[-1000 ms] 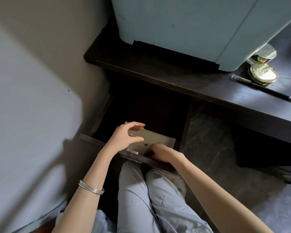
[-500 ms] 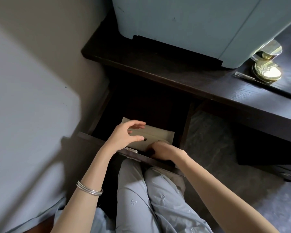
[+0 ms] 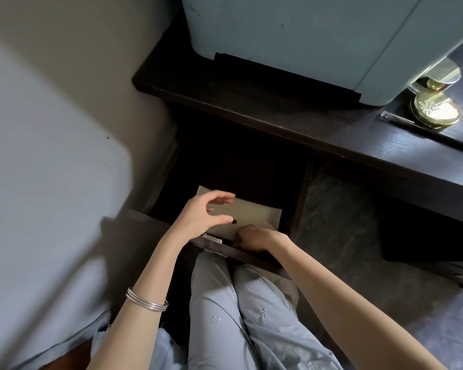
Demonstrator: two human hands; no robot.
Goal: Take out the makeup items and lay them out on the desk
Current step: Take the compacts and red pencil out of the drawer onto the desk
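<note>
A flat beige pouch (image 3: 251, 212) with a dark snap lies in the open drawer (image 3: 150, 218) of the dark desk (image 3: 278, 116). My left hand (image 3: 201, 217) hovers over the pouch's left half, fingers and thumb curved apart and holding nothing. My right hand (image 3: 254, 239) is curled at the pouch's near right edge, with its fingertips tucked down out of sight. On the desk at the far right lie a round gold compact (image 3: 436, 109), a second gold item (image 3: 439, 76) and a thin black pencil (image 3: 439, 133).
A large pale blue box (image 3: 305, 36) stands on the desk's back part. A wall (image 3: 51, 156) runs close along the left. My knees in light blue trousers (image 3: 238, 316) sit right under the drawer front. Dark floor lies to the right.
The view has tilted a little, so the desk items sit further right. Both hands stay at the pouch, and the left fingers have closed slightly toward the thumb.
</note>
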